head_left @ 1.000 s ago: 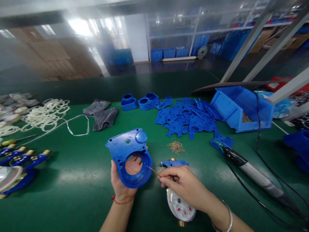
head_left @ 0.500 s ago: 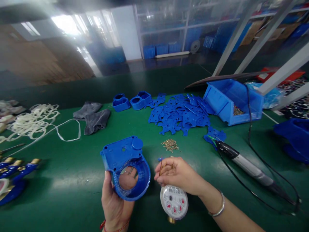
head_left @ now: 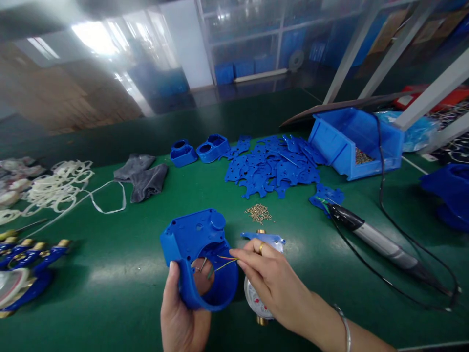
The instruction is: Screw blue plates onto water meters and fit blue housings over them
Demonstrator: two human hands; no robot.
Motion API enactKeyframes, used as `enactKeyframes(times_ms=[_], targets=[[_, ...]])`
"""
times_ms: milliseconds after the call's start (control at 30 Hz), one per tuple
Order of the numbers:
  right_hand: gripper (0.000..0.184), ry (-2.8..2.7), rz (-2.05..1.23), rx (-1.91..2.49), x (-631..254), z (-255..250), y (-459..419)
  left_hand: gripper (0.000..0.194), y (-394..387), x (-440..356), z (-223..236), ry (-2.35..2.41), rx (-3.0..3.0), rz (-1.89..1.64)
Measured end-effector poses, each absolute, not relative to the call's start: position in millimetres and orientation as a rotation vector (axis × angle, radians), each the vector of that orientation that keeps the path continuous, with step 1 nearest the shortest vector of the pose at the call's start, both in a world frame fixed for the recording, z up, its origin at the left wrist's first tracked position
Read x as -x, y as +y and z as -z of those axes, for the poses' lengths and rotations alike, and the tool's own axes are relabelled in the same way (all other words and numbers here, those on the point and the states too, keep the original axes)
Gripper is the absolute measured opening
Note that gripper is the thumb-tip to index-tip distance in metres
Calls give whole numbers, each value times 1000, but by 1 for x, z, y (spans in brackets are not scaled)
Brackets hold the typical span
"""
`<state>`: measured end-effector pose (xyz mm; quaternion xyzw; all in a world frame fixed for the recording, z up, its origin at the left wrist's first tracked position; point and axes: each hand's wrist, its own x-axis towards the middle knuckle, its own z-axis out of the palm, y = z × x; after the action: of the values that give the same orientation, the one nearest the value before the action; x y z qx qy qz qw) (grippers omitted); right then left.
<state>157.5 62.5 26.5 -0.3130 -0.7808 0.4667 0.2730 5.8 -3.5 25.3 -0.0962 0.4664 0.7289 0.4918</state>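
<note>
Currently, the left hand [head_left: 185, 315], partly spread, cups a blue case [head_left: 194, 239]; the right hand [head_left: 273, 283] pinches thin wires [head_left: 230, 258] at its right side.

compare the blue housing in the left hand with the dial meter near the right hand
The blue housing is held in the left hand; the dial meter rests on the table, partly hidden by the right hand. The housing has a round opening you can see through; the meter has a pale face and a brass end. Both have a rounded part.
</note>
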Motion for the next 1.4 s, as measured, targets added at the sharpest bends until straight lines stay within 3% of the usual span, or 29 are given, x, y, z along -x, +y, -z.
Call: enactKeyframes(times_ms=[233, 333, 467, 700, 1067, 1400], targets=[[29, -2001, -1208, 738, -153, -25, 51, 28, -14, -13, -28, 1155, 49, -1817], [28, -2038, -994, 739, -150, -24, 48, 27, -20, -12, -23, 1091, -34, -1790], [24, -2232, -726, 889, -145, -29, 43, 34, -27, -15, -22, 1178, 17, -1743], [24, -2303, -592, 1019, -137, -35, 38, 44, -29, -24, -29, 1370, 21, -1804], [25, -2276, -616, 1007, -129, -32, 41, 51, -31, -27, -28, 1357, -158, -1785], [23, -2233, -552, 1014, -128, -30, 42, 41, -32, -26, -30, 1395, -108, -1769]])
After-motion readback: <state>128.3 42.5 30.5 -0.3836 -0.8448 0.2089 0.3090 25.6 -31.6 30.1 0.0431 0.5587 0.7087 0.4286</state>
